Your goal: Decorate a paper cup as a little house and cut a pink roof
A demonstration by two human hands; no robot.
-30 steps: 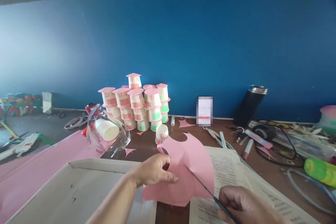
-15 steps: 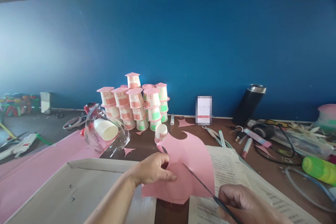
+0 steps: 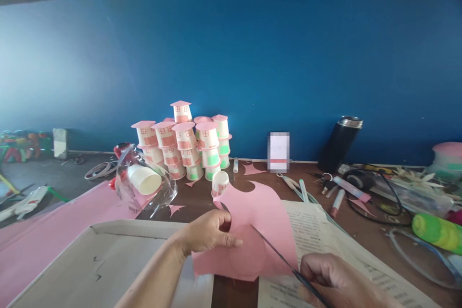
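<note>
- The pink sheet (image 3: pixel 263 211) sits mid-bench, and I take it as the clock's centre; a round bite is gone from its twelve o'clock edge, and a faint circle shows on its lower half;
- at nine o'clock the left hand (image 3: pixel 207 235) is clamped on the sheet, thumb lying on top;
- at four o'clock the right hand (image 3: pixel 330 274) is closed round the dark handle of the scissors (image 3: pixel 271 246); their thin blade lies against the sheet, its tip aimed between ten and eleven;
- a small white cup (image 3: pixel 220 182) stands just off the sheet at eleven; beyond it rise the stacked paper cups (image 3: pixel 185 143), pink-roofed;
- printed paper (image 3: pixel 312 226) lies partly beneath the sheet, towards three;
- between one and two, a black flask (image 3: pixel 338 147) leans by the blue wall (image 3: pixel 252 62).
</note>
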